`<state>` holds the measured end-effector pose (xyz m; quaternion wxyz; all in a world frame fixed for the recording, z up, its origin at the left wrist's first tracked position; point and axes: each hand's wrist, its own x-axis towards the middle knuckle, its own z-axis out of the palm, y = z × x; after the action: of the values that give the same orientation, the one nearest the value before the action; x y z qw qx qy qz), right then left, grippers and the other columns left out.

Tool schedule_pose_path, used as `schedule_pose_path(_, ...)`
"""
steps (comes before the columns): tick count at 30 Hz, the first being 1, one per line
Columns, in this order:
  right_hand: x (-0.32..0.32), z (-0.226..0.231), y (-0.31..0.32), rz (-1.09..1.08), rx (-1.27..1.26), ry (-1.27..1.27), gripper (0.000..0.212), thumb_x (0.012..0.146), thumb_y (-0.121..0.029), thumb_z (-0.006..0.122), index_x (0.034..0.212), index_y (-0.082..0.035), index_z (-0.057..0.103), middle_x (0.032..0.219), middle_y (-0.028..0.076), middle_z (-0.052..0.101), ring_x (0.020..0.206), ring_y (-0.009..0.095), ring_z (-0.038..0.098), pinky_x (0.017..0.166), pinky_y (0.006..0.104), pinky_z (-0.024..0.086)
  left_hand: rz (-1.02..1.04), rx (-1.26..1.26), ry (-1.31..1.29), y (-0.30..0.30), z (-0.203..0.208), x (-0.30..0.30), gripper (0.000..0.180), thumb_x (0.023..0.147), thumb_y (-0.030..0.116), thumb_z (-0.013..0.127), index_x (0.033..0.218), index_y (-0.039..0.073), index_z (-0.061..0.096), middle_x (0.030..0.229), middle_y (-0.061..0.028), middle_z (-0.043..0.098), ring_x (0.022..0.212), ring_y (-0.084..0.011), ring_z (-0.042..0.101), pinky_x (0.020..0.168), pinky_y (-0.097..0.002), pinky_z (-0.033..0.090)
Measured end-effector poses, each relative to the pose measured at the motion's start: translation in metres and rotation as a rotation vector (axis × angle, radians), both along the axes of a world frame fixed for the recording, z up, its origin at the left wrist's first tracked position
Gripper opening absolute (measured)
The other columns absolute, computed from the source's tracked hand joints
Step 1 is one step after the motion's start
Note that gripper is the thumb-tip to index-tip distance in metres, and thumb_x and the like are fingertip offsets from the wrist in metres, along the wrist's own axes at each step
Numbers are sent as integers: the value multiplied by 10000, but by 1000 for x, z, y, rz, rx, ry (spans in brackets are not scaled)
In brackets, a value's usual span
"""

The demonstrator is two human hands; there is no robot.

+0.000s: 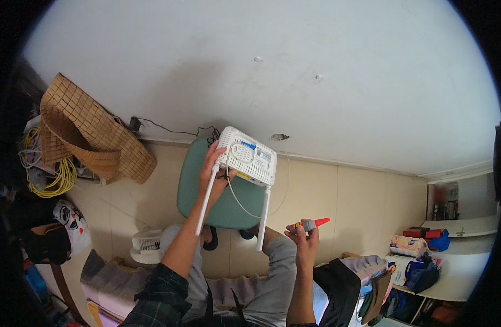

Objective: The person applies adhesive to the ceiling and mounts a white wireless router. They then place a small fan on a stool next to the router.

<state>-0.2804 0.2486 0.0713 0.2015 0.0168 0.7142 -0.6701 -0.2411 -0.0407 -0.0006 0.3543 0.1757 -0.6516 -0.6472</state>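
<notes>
A white router (266, 166) with two long antennas is gripped at its left end by my left hand (212, 173). Its vented underside with a printed label faces up, above the green stool seat (191, 188). A thin white cable (237, 199) loops from a blue connector on the router and curves toward the wall. Off to the right, my right hand (306, 243) is closed around a small grey glue bottle (300, 225) with a red pointed cap, which points right, away from the router.
The white wall (370, 71) ahead bears two small whitish spots and a ragged hole (280, 137) low down. A woven mat (92, 125) leans at left beside coiled yellow cable (62, 180). Clothes (337, 289) lie at lower right. A black plug (134, 123) sits by the wall.
</notes>
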Motion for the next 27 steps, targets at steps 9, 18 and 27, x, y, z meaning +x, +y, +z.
schedule_pose_path(9, 16, 15, -10, 81, -81, 29, 318, 924, -153, 564, 1170, 11, 448, 1002, 121, 542, 919, 259, 623, 782, 402, 569, 18, 122, 29, 21, -40, 5, 624, 783, -33, 671, 1330, 105, 404, 1497, -124, 229, 1288, -252, 390, 978, -341, 467)
schedule_pose_path(18, 13, 16, -6, 60, -44, 38, 331, 915, -165, 581, 1174, 4, 463, 999, 119, 562, 899, 237, 625, 772, 387, 566, -93, -112, -221, 12, -43, 32, 701, 778, -13, 645, 1402, 161, 377, 1458, -136, 334, 1321, -317, 364, 1054, -391, 355)
schedule_pose_path(27, 11, 12, -15, 118, 12, 73, 338, 921, -166, 574, 1191, 9, 473, 986, 110, 567, 893, 220, 626, 762, 366, 564, -150, -356, -314, -7, -48, 43, 822, 748, -124, 553, 1456, 157, 245, 1462, -122, 337, 1340, -301, 338, 1095, -378, 307)
